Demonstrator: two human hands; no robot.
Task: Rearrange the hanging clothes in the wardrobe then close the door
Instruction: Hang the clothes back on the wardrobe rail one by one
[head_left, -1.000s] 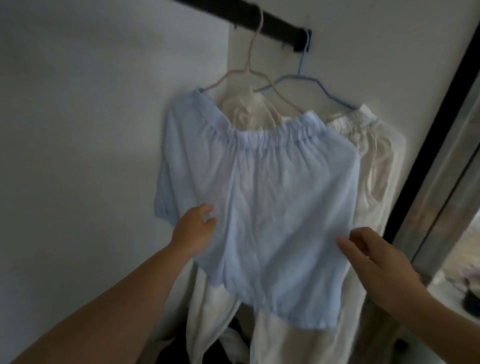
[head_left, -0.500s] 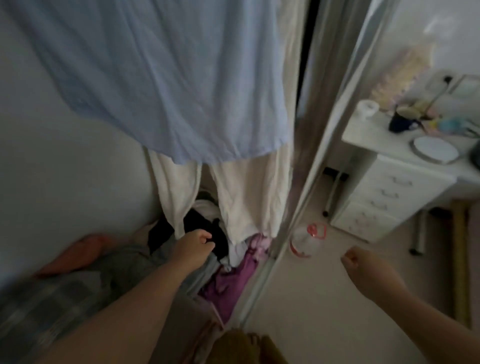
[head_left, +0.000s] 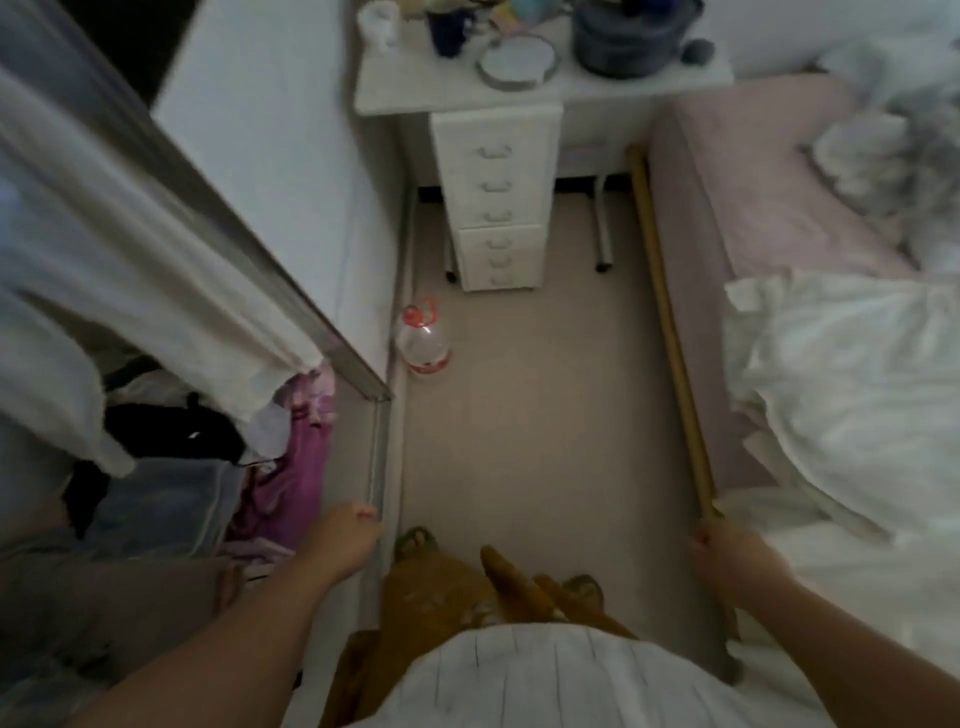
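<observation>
The view points down at the floor beside the open wardrobe. Cream-white hanging clothes (head_left: 135, 270) fill the left edge, their hems above a heap of folded and loose garments (head_left: 171, 499) on the wardrobe floor. The sliding door (head_left: 270, 135) stands to the right of them, and its metal edge (head_left: 249, 228) runs diagonally down to the floor track (head_left: 376, 457). My left hand (head_left: 345, 538) is a loose fist at the near end of the track, holding nothing. My right hand (head_left: 737, 558) is curled low by the bed's wooden rail (head_left: 670, 332), with nothing seen in it.
A plastic water jug (head_left: 423, 340) with a red cap stands on the carpet by the door's foot. A white drawer unit (head_left: 496, 202) and a cluttered desk top (head_left: 415, 83) are ahead. A pink bed (head_left: 769, 208) with white bedding (head_left: 857, 395) is on the right.
Both hands have let go of the light blue shorts and dropped. The view has swung from the rail down and to the right, to the floor between wardrobe and bed.
</observation>
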